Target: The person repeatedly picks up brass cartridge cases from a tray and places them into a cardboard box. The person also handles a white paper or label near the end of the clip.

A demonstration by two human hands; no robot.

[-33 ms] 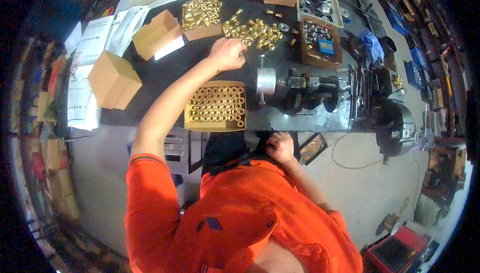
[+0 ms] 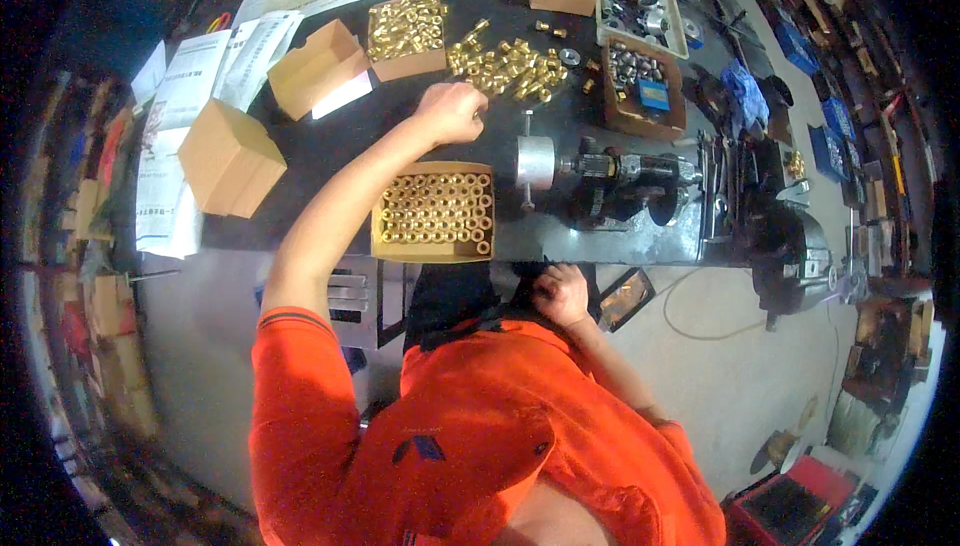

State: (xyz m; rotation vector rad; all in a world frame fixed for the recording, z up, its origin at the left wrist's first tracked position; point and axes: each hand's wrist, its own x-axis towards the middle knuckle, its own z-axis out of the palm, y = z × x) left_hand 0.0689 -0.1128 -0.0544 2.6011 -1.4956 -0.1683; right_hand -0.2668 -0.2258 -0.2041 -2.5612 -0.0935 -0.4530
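Nearest, the one right hand point(image 2: 562, 294) is by the black cloth trousers point(image 2: 450, 293), fingers curled in; I cannot tell if they hold anything. Past it, on the black table point(image 2: 325, 161), sits one open tan cardboard box point(image 2: 432, 255) with rows of small round gold-coloured metal rings point(image 2: 438, 202), too many to count surely. To its right is one fat silver metal drum point(image 2: 535, 162). Farther up, the one left hand point(image 2: 452, 113) is bent like a fist; I cannot see what is inside. It is just beside one heap of shiny gold-coloured metal fittings point(image 2: 515, 70), too jumbled to count. Farther left are two tan cardboard boxes point(image 2: 230, 158), and behind the hand, one square brown cardboard box point(image 2: 412, 67) full of fittings.
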